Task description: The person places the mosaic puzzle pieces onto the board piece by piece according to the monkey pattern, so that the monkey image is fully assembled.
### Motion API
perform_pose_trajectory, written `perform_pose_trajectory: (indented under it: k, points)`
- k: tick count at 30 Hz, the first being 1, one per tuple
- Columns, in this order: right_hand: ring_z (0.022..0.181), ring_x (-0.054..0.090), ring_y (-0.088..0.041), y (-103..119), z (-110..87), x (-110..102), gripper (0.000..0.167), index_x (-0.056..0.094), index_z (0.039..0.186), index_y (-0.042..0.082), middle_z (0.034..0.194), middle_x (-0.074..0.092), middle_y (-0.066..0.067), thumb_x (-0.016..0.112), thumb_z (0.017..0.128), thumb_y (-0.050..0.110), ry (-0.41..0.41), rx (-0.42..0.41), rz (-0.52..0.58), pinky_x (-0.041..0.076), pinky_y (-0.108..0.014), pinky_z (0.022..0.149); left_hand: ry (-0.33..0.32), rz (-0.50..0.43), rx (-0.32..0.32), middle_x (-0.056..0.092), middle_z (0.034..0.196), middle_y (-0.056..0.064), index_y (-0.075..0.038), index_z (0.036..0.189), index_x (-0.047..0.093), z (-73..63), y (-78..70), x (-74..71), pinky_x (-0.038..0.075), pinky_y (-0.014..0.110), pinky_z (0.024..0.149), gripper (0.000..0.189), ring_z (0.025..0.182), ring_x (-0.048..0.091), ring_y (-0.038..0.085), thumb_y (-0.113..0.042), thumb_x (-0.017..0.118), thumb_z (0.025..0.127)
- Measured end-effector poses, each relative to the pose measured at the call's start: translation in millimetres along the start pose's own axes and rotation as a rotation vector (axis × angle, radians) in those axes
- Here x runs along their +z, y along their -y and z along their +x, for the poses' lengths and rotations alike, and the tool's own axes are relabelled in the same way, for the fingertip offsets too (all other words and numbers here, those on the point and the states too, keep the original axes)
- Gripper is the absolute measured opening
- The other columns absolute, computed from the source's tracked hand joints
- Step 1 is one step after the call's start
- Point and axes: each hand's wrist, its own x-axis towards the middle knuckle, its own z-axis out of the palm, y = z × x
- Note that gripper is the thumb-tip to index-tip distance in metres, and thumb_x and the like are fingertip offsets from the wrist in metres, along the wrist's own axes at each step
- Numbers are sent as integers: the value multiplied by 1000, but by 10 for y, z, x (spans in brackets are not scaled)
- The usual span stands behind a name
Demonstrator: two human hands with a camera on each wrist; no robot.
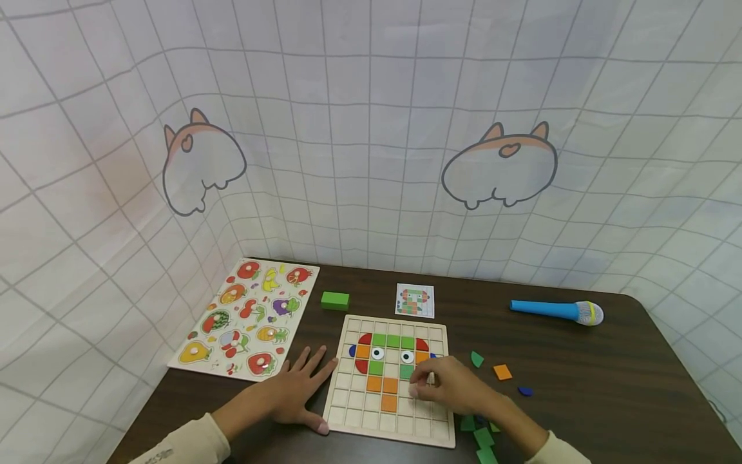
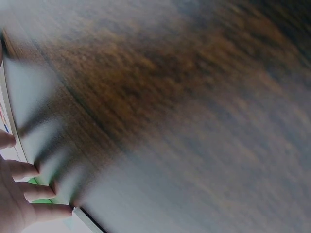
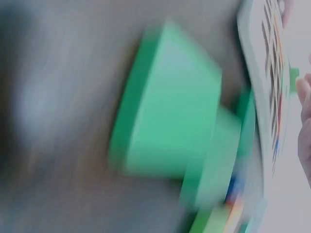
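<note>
A wooden grid board [image 1: 362, 422] carries coloured tiles that form a face with two eye tiles [image 1: 408, 356]. My left hand [image 1: 298, 390] lies spread beside the board, its thumb at the lower left corner. In the left wrist view the fingers [image 2: 41, 193] of that hand show at the left edge. Over the board's right side is my right hand [image 1: 452, 385], fingers bent and the thumb near the index fingertip, right at a green square tile [image 1: 406, 372]. No piece shows between its fingertips. Orange square tiles [image 1: 389, 403] sit in cells left of it.
Loose green tiles [image 1: 483, 439] lie by the board's lower right, blurred green blocks [image 3: 172, 107] up close. An orange tile [image 1: 502, 372], a green block [image 1: 335, 300], a pattern card [image 1: 415, 301], a fruit puzzle [image 1: 243, 325] and a toy microphone [image 1: 547, 309] surround the board.
</note>
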Motion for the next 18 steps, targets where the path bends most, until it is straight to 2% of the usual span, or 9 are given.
perform_pose_trajectory:
  k: [5,10,14,18]
  points:
    - [60,51,-2,-360,-255,-315,16,73,104,14,88,65,9,69,97,28,-64,24,-43,48,-22,55,-2,0,4,8,169,17,-23,163,16,2,4,9,26,71,111,117,153,10,48,-81,64,73]
    - [72,56,0,-675,-532,-569,16,74,103,15,94,67,9,70,95,28,-159,87,-134,50,-22,62,-6,-10,14,6,169,18,-23,163,15,5,11,14,27,72,111,118,153,9,48,-82,63,73]
    - [78,57,2,-829,-694,-695,16,74,103,16,98,69,7,72,93,28,-221,106,-202,49,-22,65,-6,-18,7,6,169,18,-23,163,15,4,7,8,27,72,110,119,153,8,48,-81,65,72]
    - [69,49,3,-906,-787,-750,15,75,102,16,98,69,5,75,91,27,-253,110,-243,44,-22,59,-3,-26,-9,7,169,17,-23,163,15,-8,-15,-6,27,72,110,119,153,8,48,-79,67,72]
